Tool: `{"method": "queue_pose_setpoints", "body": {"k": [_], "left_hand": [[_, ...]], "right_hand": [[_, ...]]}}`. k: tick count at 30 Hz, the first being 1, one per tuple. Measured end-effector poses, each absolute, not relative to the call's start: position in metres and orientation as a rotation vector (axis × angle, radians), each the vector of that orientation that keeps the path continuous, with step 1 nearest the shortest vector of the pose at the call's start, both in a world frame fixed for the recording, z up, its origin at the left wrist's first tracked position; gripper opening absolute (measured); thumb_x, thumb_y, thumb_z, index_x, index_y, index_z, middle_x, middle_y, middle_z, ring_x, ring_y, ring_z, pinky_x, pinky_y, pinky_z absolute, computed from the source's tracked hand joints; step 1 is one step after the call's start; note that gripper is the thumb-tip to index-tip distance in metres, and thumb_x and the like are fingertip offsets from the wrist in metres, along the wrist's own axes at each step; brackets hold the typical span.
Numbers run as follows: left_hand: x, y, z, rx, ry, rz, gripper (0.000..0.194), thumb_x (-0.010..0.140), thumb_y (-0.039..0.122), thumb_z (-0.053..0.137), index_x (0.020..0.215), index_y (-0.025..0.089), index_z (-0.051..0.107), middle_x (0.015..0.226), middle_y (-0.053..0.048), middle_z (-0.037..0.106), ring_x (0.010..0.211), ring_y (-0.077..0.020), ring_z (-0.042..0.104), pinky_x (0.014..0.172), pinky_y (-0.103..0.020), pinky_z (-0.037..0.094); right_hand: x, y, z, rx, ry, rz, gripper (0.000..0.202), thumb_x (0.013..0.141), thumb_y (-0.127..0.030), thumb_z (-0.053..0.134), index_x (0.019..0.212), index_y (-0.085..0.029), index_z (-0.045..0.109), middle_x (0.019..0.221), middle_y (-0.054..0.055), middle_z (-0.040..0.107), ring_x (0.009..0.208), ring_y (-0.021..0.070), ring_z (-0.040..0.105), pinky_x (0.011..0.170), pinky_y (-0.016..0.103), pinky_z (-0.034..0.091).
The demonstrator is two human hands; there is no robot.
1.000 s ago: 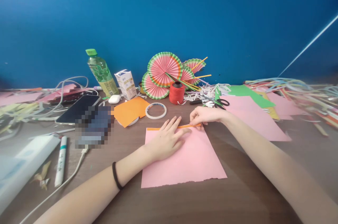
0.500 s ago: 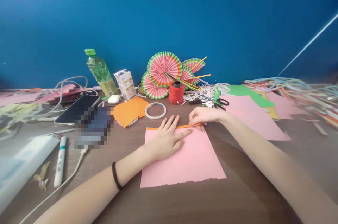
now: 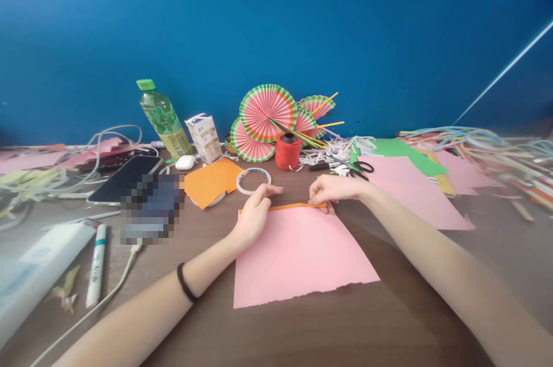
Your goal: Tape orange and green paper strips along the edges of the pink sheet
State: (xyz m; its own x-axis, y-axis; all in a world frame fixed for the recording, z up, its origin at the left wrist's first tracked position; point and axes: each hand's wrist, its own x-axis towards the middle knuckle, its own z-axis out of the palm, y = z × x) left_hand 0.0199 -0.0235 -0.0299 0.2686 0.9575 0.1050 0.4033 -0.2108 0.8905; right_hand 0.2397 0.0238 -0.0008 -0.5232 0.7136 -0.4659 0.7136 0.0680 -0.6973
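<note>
Pink sheet (image 3: 302, 257): between your hands, spreading back toward you; orange strip (image 3: 290, 205) along its far edge
Right hand (image 3: 329, 193): you're pinching the orange strip at its right end
Left hand (image 3: 256, 212): over the far left corner, fingers curled; can't tell if gripping
White ring (image 3: 239, 183): just beyond your left hand

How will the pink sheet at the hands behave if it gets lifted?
The pink paper sheet will probably sag, since it looks thin and broad. It should be light, appearing to be a single layer over most of its area. Its ragged near edge might tear if snagged.
</note>
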Motion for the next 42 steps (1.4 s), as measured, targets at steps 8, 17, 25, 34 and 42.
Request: {"method": "queue_pose_setpoints", "body": {"k": [8, 17, 25, 34, 42], "left_hand": [[0.023, -0.023, -0.034, 1.944, 1.190, 0.832, 0.027, 0.074, 0.015, 0.045, 0.100, 0.017, 0.052, 0.110, -0.006, 0.058, 0.106, -0.0175, 0.051, 0.096, -0.034, 0.037], [0.027, -0.029, -0.038, 2.441, 1.084, 0.638, 0.024, 0.080, 0.020, 0.049, 0.098, 0.026, 0.064, 0.126, -0.005, 0.046, 0.121, -0.0238, 0.037, 0.101, -0.044, 0.029], [0.026, -0.029, -0.036, 2.379, 1.093, 0.562, 0.026, 0.078, 0.015, 0.048, 0.100, 0.021, 0.060, 0.128, -0.006, 0.047, 0.126, -0.0222, 0.032, 0.103, -0.043, 0.026], [0.027, -0.029, -0.037, 2.254, 1.244, 0.721, 0.021, 0.075, 0.006, 0.037, 0.082, 0.019, 0.052, 0.113, -0.009, 0.056, 0.116, -0.0205, 0.044, 0.095, -0.039, 0.037], [0.026, -0.027, -0.038, 2.247, 1.208, 0.799, 0.030, 0.069, -0.001, 0.036, 0.080, 0.017, 0.057, 0.107, -0.007, 0.059, 0.113, -0.0185, 0.047, 0.095, -0.036, 0.038]], "right_hand": [[0.240, 0.022, 0.008, -1.463, -2.235, 1.495, 0.018, 0.068, -0.032, 0.054, 0.065, -0.014, 0.053, 0.055, 0.002, 0.062, 0.044, 0.0083, 0.053, 0.040, 0.018, 0.029], [0.239, 0.022, 0.006, -1.434, -2.187, 1.595, 0.018, 0.070, -0.031, 0.054, 0.067, -0.014, 0.053, 0.062, 0.005, 0.066, 0.050, 0.0104, 0.058, 0.042, 0.018, 0.033], [0.239, 0.024, -0.001, -1.477, -2.228, 1.520, 0.014, 0.069, -0.028, 0.052, 0.066, -0.014, 0.052, 0.054, 0.003, 0.063, 0.049, 0.0104, 0.057, 0.041, 0.017, 0.033], [0.240, 0.025, -0.004, -1.488, -2.318, 1.463, 0.013, 0.066, -0.027, 0.054, 0.062, -0.015, 0.053, 0.052, 0.001, 0.062, 0.046, 0.0097, 0.056, 0.041, 0.017, 0.034], [0.239, 0.024, -0.005, -1.538, -2.279, 1.469, 0.012, 0.064, -0.027, 0.055, 0.062, -0.015, 0.053, 0.052, 0.002, 0.063, 0.044, 0.0095, 0.055, 0.042, 0.018, 0.038]]}}
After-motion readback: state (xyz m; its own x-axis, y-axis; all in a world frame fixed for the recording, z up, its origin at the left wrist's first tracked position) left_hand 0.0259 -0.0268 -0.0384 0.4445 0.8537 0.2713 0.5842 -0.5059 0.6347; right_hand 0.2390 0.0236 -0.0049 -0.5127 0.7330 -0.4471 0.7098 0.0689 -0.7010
